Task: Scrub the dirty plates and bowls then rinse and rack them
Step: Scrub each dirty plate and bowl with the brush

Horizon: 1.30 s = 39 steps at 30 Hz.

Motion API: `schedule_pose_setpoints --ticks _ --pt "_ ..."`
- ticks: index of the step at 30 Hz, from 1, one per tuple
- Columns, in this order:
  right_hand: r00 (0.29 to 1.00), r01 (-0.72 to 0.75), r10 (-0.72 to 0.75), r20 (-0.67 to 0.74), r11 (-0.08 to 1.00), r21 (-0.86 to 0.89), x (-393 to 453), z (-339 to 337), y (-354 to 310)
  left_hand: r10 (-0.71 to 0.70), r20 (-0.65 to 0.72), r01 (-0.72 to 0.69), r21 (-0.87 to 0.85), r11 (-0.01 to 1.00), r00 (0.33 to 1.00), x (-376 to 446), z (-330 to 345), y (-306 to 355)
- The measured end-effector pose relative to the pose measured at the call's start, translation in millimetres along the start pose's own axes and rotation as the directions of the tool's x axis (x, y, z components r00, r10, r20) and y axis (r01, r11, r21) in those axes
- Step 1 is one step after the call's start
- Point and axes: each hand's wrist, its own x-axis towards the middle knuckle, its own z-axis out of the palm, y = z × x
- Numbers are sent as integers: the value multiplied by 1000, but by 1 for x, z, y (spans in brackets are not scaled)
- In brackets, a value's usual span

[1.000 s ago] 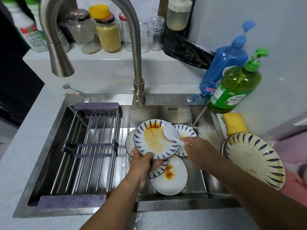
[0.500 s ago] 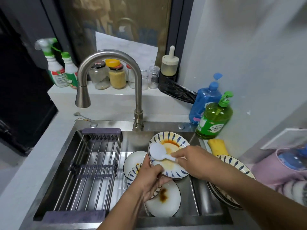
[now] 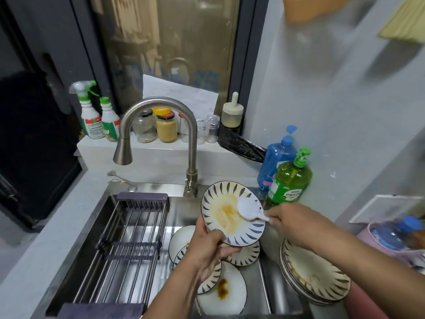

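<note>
Left hand [image 3: 210, 246] grips the stained plate [image 3: 232, 212] tilted above the sink [image 3: 147, 187]. Right hand [image 3: 291, 223] clutches the white brush [image 3: 248, 209], its head pressed on the plate's face.

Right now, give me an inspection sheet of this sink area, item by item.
Surface: steel sink, wet; grey counter around it.
Job's things: held plate with orange smear; white brush on it; dirty plates in sink; stack of plates on the right; empty rack over the sink.
Clutter: green soap bottle, blue bottle, jars, spray bottles.
Hands: left hand grips plate; right hand grips brush.
Cables: nothing seen.
Surroundings: faucet, no water running; window behind.
</note>
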Motion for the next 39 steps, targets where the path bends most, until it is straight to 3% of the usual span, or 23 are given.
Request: schedule_pose_setpoints --ticks 3,6,11,13,17,23,27,31,35,39 --pt "995 91 -92 25 994 59 -14 5 -10 8 -3 -8 -7 1000 1000 2 5 1" --pt "988 143 -137 -73 986 83 -16 6 -26 -25 45 25 -3 1000 999 -2 16 -6" --pt "985 7 -18 -175 998 -59 -2 -8 -21 -26 109 27 -11 1000 994 -10 27 -15" --pt "982 -1 -1 -191 1000 -13 -2 -11 -13 -26 112 27 -5 1000 993 -10 27 -16" --pt "987 135 -107 -118 954 267 -7 3 -18 -48 147 49 -4 999 988 -12 25 -18" --pt "968 169 -217 128 935 311 -24 8 2 -111 244 153 -162 975 963 -19 6 -17" --pt "968 145 -154 196 988 61 -37 2 16 -138 140 166 -214 963 980 -21 5 -12" --pt "999 52 -49 18 974 -219 -40 -8 29 -120 104 131 -112 985 987 -20 2 -14" --pt "986 83 -109 -124 976 -199 -34 -14 22 -186 182 193 -20 981 966 -25 8 -14" --pt "972 184 -210 -105 959 -215 -33 -14 -2 -241 261 244 23 969 935 -27 11 -14"
